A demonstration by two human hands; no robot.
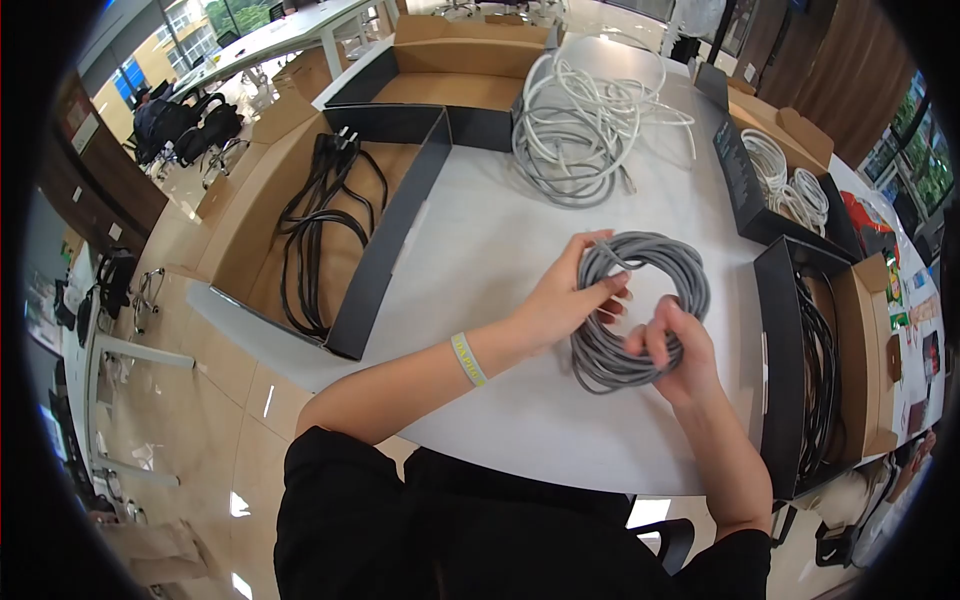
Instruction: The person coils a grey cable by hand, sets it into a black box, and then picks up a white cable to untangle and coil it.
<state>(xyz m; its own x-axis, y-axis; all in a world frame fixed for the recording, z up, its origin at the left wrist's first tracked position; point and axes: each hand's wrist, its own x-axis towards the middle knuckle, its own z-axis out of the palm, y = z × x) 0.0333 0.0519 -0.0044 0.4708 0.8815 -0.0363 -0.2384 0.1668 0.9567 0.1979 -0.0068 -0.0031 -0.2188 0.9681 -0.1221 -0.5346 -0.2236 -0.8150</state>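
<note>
White bench (475, 235) fills the frame's centre; above it, right of centre, you hold a gray cable coil (612, 358). Your left hand (562, 297) grips its left side; your right hand (690, 352) curls around its lower right. Loops should be aligned evenly and pinched firmly, lest turns slip.

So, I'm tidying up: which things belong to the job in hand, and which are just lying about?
Seemingly the job:
gray coil, in left hand and right hand
loose cable tangle
boxed black cables
boxed white cables

Seemingly lying about:
red item, far right
green packet
</note>
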